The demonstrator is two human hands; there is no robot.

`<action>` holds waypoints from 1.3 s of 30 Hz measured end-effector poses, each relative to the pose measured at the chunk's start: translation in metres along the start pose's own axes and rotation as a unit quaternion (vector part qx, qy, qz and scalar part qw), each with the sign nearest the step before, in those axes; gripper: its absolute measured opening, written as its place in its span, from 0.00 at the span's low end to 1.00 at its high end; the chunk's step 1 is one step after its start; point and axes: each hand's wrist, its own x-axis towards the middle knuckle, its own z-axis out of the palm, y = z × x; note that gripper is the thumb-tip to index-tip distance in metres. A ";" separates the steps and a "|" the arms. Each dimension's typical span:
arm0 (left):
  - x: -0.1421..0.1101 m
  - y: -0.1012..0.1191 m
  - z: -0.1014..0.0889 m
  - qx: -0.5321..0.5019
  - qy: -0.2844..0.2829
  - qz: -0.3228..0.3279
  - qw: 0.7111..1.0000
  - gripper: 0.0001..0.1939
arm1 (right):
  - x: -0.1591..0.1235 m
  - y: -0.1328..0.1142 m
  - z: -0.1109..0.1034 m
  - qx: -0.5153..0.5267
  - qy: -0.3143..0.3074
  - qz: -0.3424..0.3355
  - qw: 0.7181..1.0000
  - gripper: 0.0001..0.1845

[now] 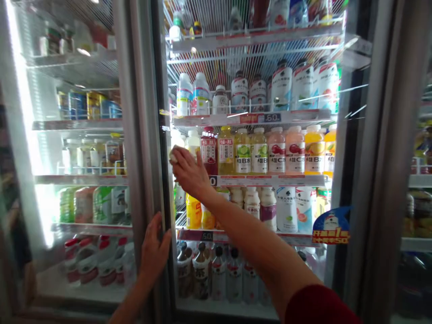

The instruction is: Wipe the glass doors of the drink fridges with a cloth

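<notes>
My right hand [191, 173] presses against the glass door [249, 180] near its left edge, in front of the middle shelf. Under its fingers is a small pale wad [173, 157], perhaps a cloth; most of it is covered by the hand. Lower and to the left, my left hand [155, 247] rests with fingers apart against the metal door frame [143, 135], holding nothing. Behind the glass, close to the right hand, stand a dark red drink bottle [209, 155] and a yellow drink bottle [226, 155].
Shelves of bottles fill the lit cooler, with price strips [266, 181] along their edges. A blue and yellow sticker [331, 226] is on the glass at the lower right. Another glass-fronted cooler section [81, 180] stands at left, and a metal frame [384, 180] at right.
</notes>
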 end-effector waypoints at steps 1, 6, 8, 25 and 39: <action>0.011 0.008 0.002 0.002 0.015 0.022 1.000 0.29 | 0.007 0.006 -0.006 -0.008 0.004 0.002 1.000 0.20; 0.065 0.041 0.010 0.020 0.065 0.129 0.989 0.27 | -0.012 0.081 -0.055 -0.067 -0.014 -0.098 0.993 0.18; 0.085 0.053 0.013 0.022 0.070 0.156 0.985 0.27 | -0.024 0.129 -0.087 -0.126 0.060 0.080 0.987 0.21; 0.166 0.115 0.043 0.176 0.143 0.253 0.940 0.29 | -0.083 0.227 -0.173 -0.226 0.134 0.290 0.920 0.26; 0.167 0.115 0.043 0.191 0.155 0.274 0.930 0.28 | -0.056 0.234 -0.175 -0.201 0.068 0.099 0.972 0.23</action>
